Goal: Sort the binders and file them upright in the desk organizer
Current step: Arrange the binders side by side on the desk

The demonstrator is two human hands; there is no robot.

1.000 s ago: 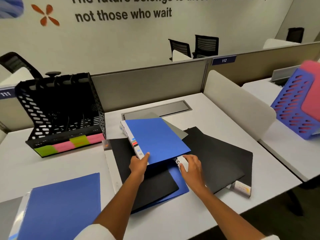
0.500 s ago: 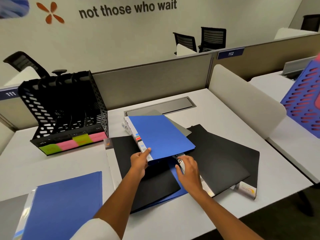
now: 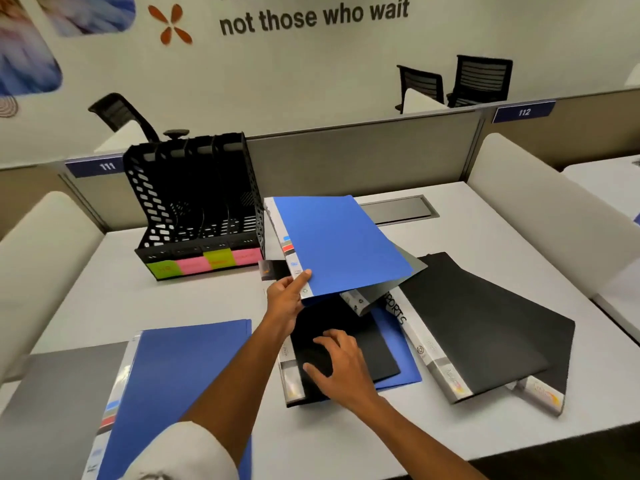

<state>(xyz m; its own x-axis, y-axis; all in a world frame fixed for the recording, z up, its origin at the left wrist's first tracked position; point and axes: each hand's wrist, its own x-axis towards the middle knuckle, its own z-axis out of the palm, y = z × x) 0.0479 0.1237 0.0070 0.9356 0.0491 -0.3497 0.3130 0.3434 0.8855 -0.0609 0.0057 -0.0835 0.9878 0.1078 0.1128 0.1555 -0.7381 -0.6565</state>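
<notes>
My left hand (image 3: 285, 299) grips the near spine corner of a blue binder (image 3: 341, 245) and holds it lifted above the pile. My right hand (image 3: 337, 367) hovers with relaxed fingers over a black binder (image 3: 363, 348) that lies on another blue one (image 3: 398, 355). Two more black binders (image 3: 485, 327) lie fanned to the right, and a grey one (image 3: 410, 263) peeks out under the lifted binder. The black mesh desk organizer (image 3: 194, 206), with green and pink labels, stands at the back left. Its slots look empty.
A blue binder (image 3: 180, 386) lies on a grey one (image 3: 52, 403) at the near left. White side dividers (image 3: 547, 209) flank the desk, a grey partition (image 3: 346, 157) closes the back, and a cable hatch (image 3: 398, 209) sits behind the pile.
My left hand has raised the blue binder off the pile and toward the organizer. My right hand let go of the spine it touched and drew back over the black binder.
</notes>
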